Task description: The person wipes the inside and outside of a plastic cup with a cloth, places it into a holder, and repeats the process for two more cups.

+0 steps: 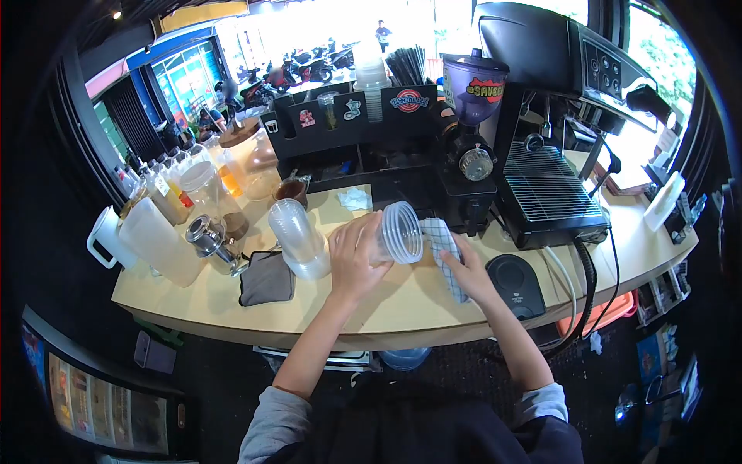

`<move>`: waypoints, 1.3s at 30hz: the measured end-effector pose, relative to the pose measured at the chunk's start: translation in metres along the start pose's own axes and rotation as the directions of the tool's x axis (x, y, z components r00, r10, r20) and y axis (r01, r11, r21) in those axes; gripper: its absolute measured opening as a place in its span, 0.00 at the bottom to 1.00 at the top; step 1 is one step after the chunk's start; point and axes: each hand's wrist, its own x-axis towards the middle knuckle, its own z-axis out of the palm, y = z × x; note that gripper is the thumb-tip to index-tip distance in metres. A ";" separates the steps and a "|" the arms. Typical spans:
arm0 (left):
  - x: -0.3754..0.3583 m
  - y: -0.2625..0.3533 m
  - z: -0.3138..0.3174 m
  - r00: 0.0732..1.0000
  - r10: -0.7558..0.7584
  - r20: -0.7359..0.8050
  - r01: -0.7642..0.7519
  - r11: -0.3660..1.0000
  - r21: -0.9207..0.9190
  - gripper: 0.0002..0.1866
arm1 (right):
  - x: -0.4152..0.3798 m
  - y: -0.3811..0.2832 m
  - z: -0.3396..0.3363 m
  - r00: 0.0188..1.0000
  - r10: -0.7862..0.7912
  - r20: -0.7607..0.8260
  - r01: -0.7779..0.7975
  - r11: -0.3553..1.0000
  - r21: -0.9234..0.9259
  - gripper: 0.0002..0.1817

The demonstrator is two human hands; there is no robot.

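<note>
Nearest, both hands were above the pale wood-toned counter, close to its front edge. The left hand was closed around a nested stack of clear plastic cups, tilted with its open rims toward the right. Too hard a squeeze could probably have dented the thin walls; too loose a hold could have let inner cups slide out. The right hand gripped a blue-and-white checked cloth just beside those rims, where a snagged fold might have pulled a cup free. Whether the stack's base touched the counter could not be told.

To its left stood a second stack of tall clear plastic cups; a careless elbow or knuckle might have toppled it onto the dark grey folded cloth beside it. Farther off stood a black coffee grinder with a purple-tinted hopper, which a long forward swing could have struck.
</note>
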 end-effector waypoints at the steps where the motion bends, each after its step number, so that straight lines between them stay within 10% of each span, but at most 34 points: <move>1: -0.001 0.000 0.001 1.000 -0.002 0.001 0.002 1.000 0.000 0.41 | 0.003 -0.004 0.003 0.926 -0.327 -0.188 0.204 0.854 -0.478 0.16; 8: -0.008 0.007 0.012 0.974 0.226 -0.025 -0.213 0.946 0.243 0.39 | 0.001 -0.062 0.022 0.993 -0.106 0.056 0.106 0.994 0.000 0.13; 11: -0.005 0.013 -0.004 0.980 0.155 0.128 -0.164 0.984 0.065 0.46 | 0.003 -0.053 0.024 0.991 -0.100 0.088 0.077 0.970 0.230 0.10; 13: -0.008 0.009 -0.002 0.999 0.001 -0.038 -0.009 0.977 -0.214 0.47 | 0.001 -0.055 0.017 0.991 -0.070 0.117 0.017 0.915 0.403 0.09; 16: -0.008 0.006 -0.002 0.951 -0.293 -0.102 0.179 0.787 -0.590 0.49 | -0.006 -0.042 0.010 0.975 -0.138 0.175 0.054 0.907 0.417 0.09; 18: -0.012 -0.002 -0.004 0.869 -0.382 0.315 0.449 0.337 -0.828 0.44 | -0.009 -0.039 0.009 0.971 -0.139 0.194 0.049 0.913 0.406 0.10; 23: -0.016 -0.008 -0.008 0.910 -0.271 0.312 0.399 0.376 -0.836 0.39 | -0.008 -0.043 0.004 0.956 -0.256 0.145 0.201 0.928 0.314 0.11; 25: -0.018 -0.006 -0.009 0.927 -0.244 0.285 0.365 0.410 -0.836 0.39 | -0.005 -0.051 -0.002 0.989 0.016 0.148 -0.086 0.874 0.478 0.11; 39: -0.011 -0.002 -0.015 0.917 -0.242 0.316 0.387 0.354 -0.851 0.40 | -0.006 -0.062 -0.001 0.984 -0.058 0.166 -0.034 0.864 0.502 0.11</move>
